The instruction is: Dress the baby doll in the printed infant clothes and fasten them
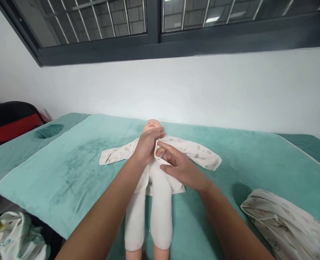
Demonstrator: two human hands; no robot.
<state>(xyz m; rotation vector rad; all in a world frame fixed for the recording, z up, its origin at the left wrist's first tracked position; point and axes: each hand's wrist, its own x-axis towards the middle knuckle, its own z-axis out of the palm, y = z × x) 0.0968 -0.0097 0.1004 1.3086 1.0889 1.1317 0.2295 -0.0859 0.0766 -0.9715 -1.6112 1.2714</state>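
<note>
1. While the smooth-headed baby doll (151,124) lies face-up on the teal plush cover (257,155), head twd the white wall (176,83), both hands are over its chest.
2. L hand (146,144): across upper chest, nr chin; fingers fairly straight & close together, pointing R. Palm hidden, so can't tell if it grips anything.
3. R hand (177,164): at front edge of the white long-sleeved cotton-look shirt w/ small prints (203,153); fingers part-curled, thumb apart from index. Can't tell if edge is pinched.
4. Sleeves spread out both sides; hem overlaps top of the plain white trousers (161,213).
5. Lower R, nr R forearm: folded white printed cloth (281,224), on cover.
</note>
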